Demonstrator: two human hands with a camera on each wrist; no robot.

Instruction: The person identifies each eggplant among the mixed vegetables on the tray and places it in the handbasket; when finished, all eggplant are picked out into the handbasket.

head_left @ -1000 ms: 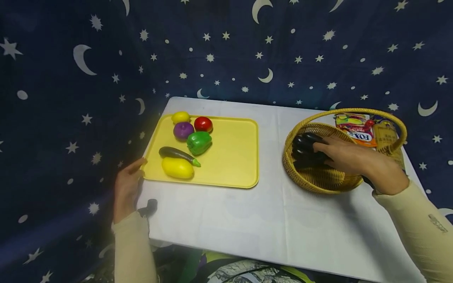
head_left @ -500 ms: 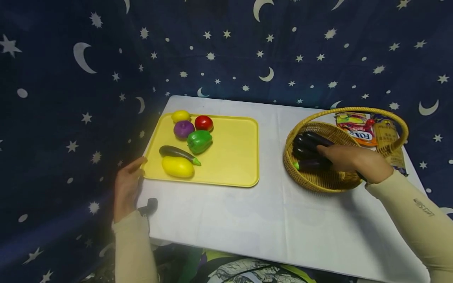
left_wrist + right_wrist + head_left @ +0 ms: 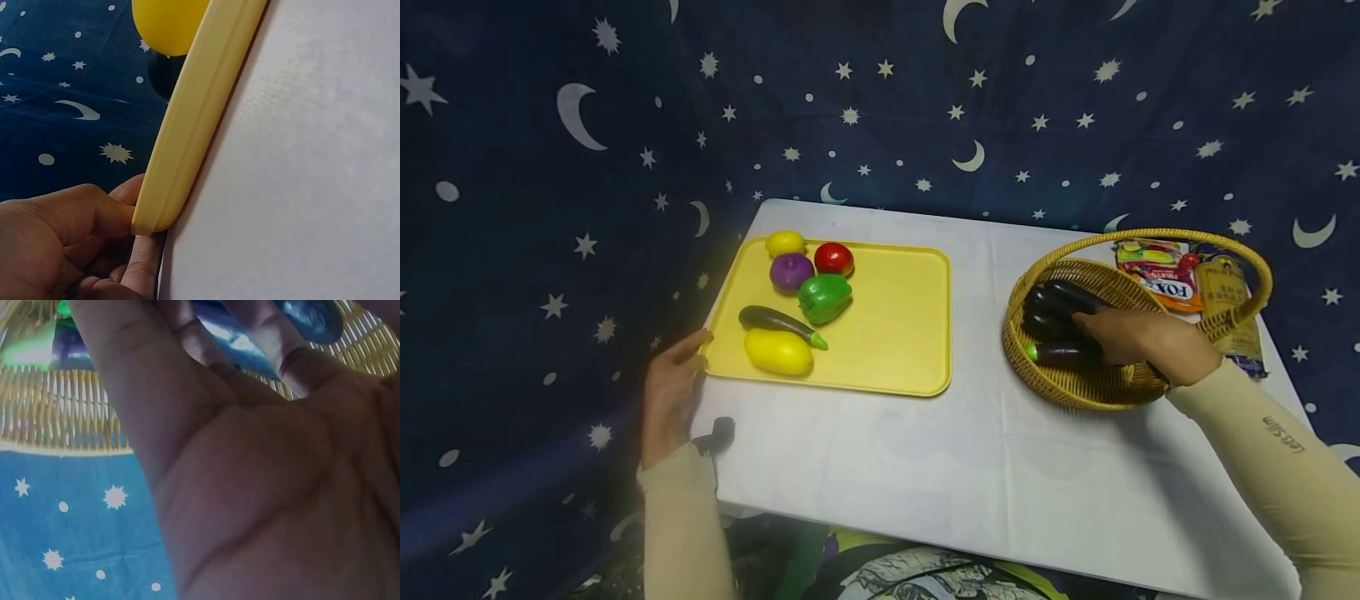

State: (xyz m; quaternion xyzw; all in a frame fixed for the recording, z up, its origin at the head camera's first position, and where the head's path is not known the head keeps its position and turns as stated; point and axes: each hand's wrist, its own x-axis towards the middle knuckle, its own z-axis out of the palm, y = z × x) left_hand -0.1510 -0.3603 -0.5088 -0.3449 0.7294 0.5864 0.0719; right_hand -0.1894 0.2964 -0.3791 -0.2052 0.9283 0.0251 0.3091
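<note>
In the head view, my left hand [image 3: 672, 392] is at the near left corner of the yellow tray [image 3: 895, 325]. The left wrist view shows thumb and fingers pinching the tray's rim. On the tray lie a lemon [image 3: 786, 243], a purple round vegetable [image 3: 792, 272], a tomato [image 3: 834, 260], a green bell pepper [image 3: 825, 297], a slim dark eggplant [image 3: 778, 324] and a long yellow fruit [image 3: 778, 351]. My right hand [image 3: 1138, 336] reaches into the wicker basket [image 3: 1026, 375], touching dark eggplants [image 3: 1060, 354]. Its fingers look spread and extended in the right wrist view; their tips are hidden.
Behind the basket's arched handle [image 3: 1157, 233] lie a red FOX'S snack bag [image 3: 1163, 279] and a tan packet [image 3: 1225, 292]. A white cloth [image 3: 910, 467] covers the table. A dark curtain with moons and stars [image 3: 880, 108] hangs behind and at the left.
My right hand has shifted slightly back within the basket, and the green cap of one eggplant has come into sight. My left hand stays at the tray's corner.
</note>
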